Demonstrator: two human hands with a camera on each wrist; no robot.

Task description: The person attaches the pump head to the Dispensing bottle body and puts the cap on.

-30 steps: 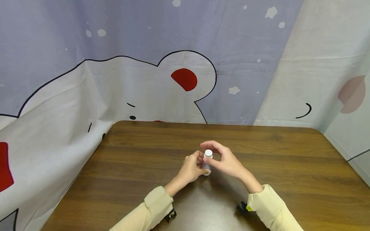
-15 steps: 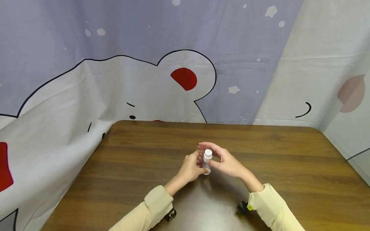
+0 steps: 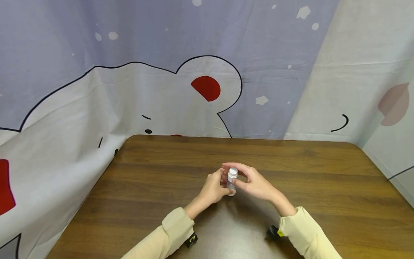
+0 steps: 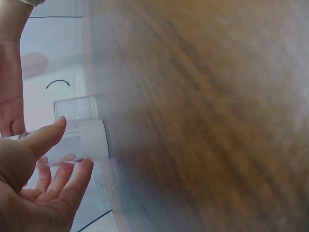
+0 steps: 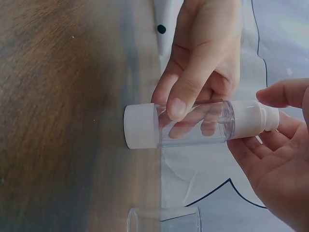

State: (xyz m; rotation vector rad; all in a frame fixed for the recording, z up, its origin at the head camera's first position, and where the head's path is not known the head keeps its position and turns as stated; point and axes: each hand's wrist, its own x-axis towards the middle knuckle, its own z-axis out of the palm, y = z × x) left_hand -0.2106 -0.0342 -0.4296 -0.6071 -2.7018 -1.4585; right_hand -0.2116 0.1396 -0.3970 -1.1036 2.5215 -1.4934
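The pump bottle (image 3: 231, 180) stands on the worktop (image 3: 155, 172) — fingers of the left hand (image 3: 211, 187) hold its clear middle, those of the right hand (image 3: 253, 183) its neck. Probably light, hard, slippery — best held round the middle.

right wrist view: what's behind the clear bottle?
Through the wall of the clear bottle, fingers of the left hand show, with printed fabric farther back. What lies directly behind its opaque white base and white top is covered.
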